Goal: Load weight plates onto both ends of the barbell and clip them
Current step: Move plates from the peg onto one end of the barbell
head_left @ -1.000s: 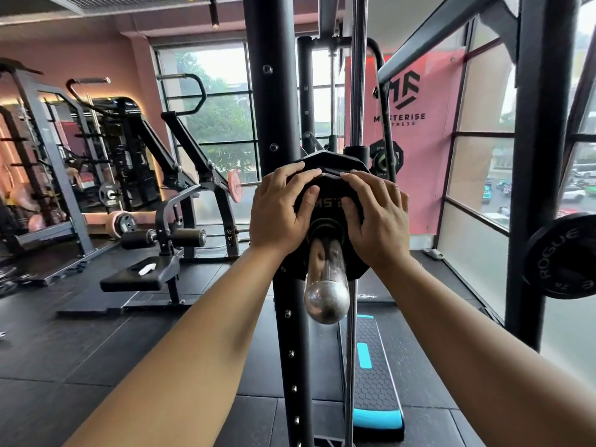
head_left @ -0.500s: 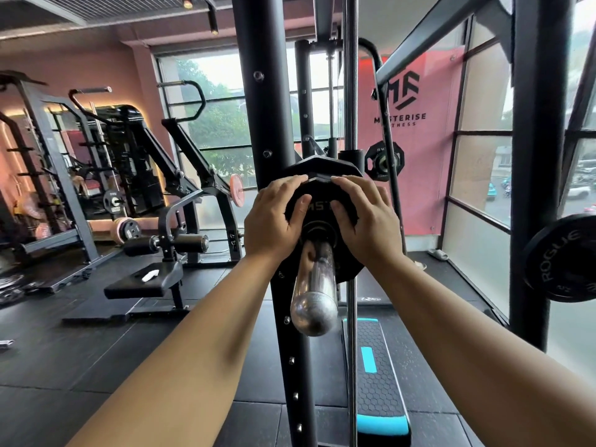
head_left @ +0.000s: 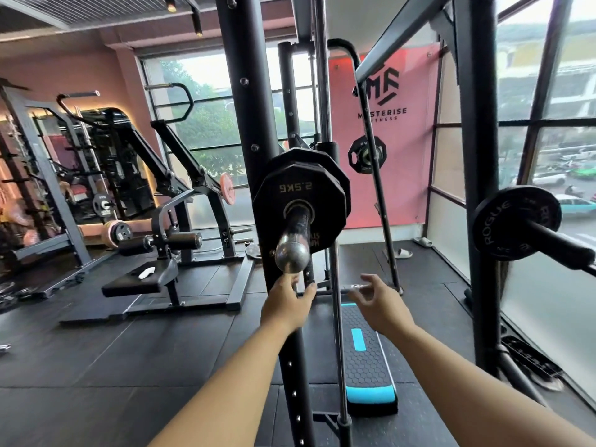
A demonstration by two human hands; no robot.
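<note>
Head view — black faceted 2.5KG plate [head_left: 300,201] on chrome bar [head_left: 293,253], label upside down, your left hand [head_left: 285,306], right hand [head_left: 377,306] below — loose-fingered, empty.

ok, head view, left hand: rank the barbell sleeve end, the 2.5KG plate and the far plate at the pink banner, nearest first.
1. barbell sleeve end: just above the left hand, almost at its fingertips.
2. 2.5KG plate: further along the sleeve, behind its end.
3. far plate: at the back, before the pink banner.
</note>
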